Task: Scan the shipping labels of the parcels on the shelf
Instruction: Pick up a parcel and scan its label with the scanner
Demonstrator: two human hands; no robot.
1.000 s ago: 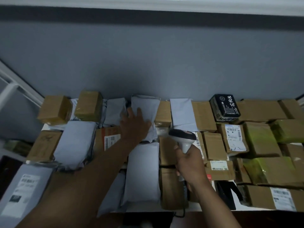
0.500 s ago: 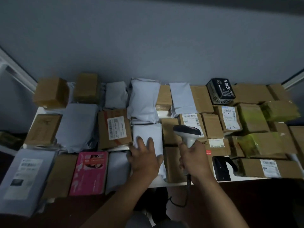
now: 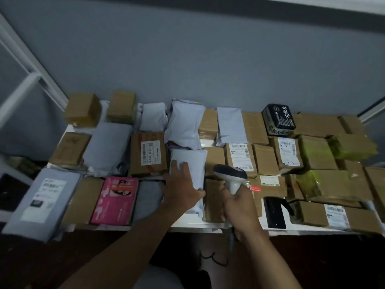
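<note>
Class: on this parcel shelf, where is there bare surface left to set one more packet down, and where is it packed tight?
Bare shelf shows only as a thin front strip below the white mailer under the left hand, and a small patch beside the black item. Everywhere else parcels lie edge to edge, overlapping toward the wall.

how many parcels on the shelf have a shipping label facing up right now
6: grey mailer at front left; brown box left of the left hand; box beyond the scanner; small-label box; box below the black box; front-right box. Others may be hidden.
</note>
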